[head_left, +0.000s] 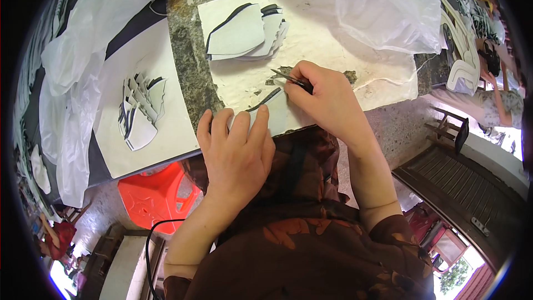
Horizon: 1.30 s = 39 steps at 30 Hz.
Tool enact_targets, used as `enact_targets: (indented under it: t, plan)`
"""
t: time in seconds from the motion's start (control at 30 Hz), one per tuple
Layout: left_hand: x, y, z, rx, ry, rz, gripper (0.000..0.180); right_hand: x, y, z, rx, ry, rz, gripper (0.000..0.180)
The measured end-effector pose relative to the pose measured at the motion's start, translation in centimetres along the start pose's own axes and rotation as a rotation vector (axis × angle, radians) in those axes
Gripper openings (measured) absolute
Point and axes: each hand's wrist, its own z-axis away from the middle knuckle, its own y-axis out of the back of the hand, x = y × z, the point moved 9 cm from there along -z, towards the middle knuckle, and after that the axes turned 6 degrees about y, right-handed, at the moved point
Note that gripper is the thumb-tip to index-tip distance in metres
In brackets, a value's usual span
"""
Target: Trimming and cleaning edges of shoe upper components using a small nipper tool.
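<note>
My right hand is closed around a slim, dark, pointed metal tool, its tip aimed to the left just above the worktop; its exact kind is hard to make out. Beneath the tool lies a white sheet piece with a black edge strip, close to the table's front edge. My left hand lies over that piece's left side, fingers spread and pressing down, hiding part of it. Farther back, a fanned stack of similar white pieces with black edging rests on the pale paper covering.
To the left, more black-edged pieces lie on a white board. Clear plastic sheeting drapes over the back right, and more plastic hangs at the left. A red stool stands below the table. Other people are in the background.
</note>
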Motion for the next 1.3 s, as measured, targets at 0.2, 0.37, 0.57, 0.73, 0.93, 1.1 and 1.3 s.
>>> enact_targets:
  t: [0.2, 0.37, 0.57, 0.73, 0.93, 1.1, 1.3]
  plan:
    - [-0.1, -0.4, -0.5, 0.052, -0.011, 0.104, 0.029, 0.1, 0.0, -0.2, 0.003, 0.001, 0.003, 0.024]
    - [-0.2, -0.5, -0.5, 0.041, -0.015, 0.115, 0.028, 0.3, -0.1, -0.3, 0.017, -0.016, -0.004, 0.024]
    - [-0.1, -0.6, -0.6, 0.029, -0.029, 0.111, 0.032, 0.4, 0.0, -0.3, 0.015, -0.038, 0.038, 0.024]
    - [0.3, -0.4, -1.2, -0.01, -0.032, 0.065, 0.04, 0.4, 0.0, -0.4, 0.036, -0.032, 0.031, 0.024]
    - [0.6, -0.4, -2.1, -0.083, -0.028, 0.036, 0.047, 0.6, 0.3, -0.4, 0.04, -0.045, 0.022, 0.024]
    - [0.7, -0.7, -2.7, -0.12, -0.029, 0.032, 0.051, 0.8, 0.2, -0.4, 0.054, -0.04, 0.016, 0.025]
    - [0.8, -0.9, -2.9, -0.13, -0.024, 0.028, 0.054, 0.9, 0.2, -0.4, 0.057, -0.026, 0.025, 0.024]
